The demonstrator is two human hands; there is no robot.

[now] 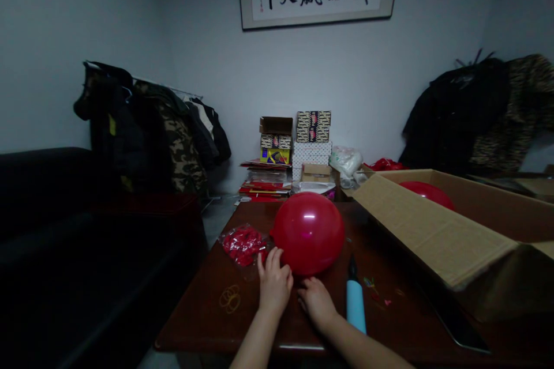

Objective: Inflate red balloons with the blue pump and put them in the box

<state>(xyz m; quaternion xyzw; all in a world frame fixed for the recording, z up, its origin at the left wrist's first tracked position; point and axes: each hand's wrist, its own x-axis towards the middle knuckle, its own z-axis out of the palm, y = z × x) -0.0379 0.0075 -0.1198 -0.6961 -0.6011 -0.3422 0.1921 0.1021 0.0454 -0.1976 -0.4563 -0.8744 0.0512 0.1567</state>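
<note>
An inflated red balloon (pixel 308 232) rests on the dark wooden table (pixel 203 311). My left hand (pixel 273 281) lies against its lower left side, fingers together and pointing up toward the balloon's neck. Just beneath the balloon, my right hand (pixel 317 301) has its fingers curled, and what they grip is hidden. A light blue hand pump (pixel 355 301) with a black nozzle lies right of my right hand. A clear bag of red uninflated balloons (pixel 243 244) sits left of the balloon. Several rubber bands (pixel 229 298) lie near the table's front left.
A large open cardboard box (pixel 437 236) at the right holds another red balloon (pixel 426 193). Stacked boxes and papers (pixel 294 155) stand against the far wall. Coats hang on a rack (pixel 156 127) at left, above a dark sofa (pixel 64 230).
</note>
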